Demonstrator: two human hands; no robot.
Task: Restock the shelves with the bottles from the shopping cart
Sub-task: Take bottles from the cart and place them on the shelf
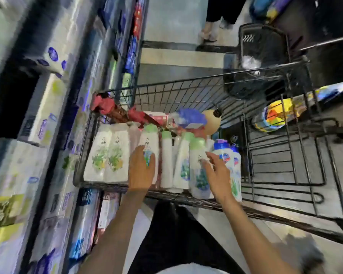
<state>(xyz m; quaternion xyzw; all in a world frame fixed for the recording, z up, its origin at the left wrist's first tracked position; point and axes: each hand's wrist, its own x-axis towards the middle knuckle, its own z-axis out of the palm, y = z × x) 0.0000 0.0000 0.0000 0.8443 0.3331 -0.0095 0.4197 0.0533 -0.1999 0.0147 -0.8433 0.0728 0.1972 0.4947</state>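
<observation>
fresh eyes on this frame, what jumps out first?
The row of white bottles with green caps lying packed in the near left end of the wire shopping cart, with two blue-capped bottles at the row's right end. Both hands are over them: the left hand rests on a bottle, the right hand reaches in, fingers spread. Blurred stocked shelves fill the left side.

Dark Chinese characters are being shown vertically near the top of the white plastic bottles with pale green caps [115, 153] lying in the black wire shopping cart [186, 89], but they are blurred and cannot be read with certainty. Print on the blurred shelf packages [46, 117] at the left cannot be read either.
</observation>
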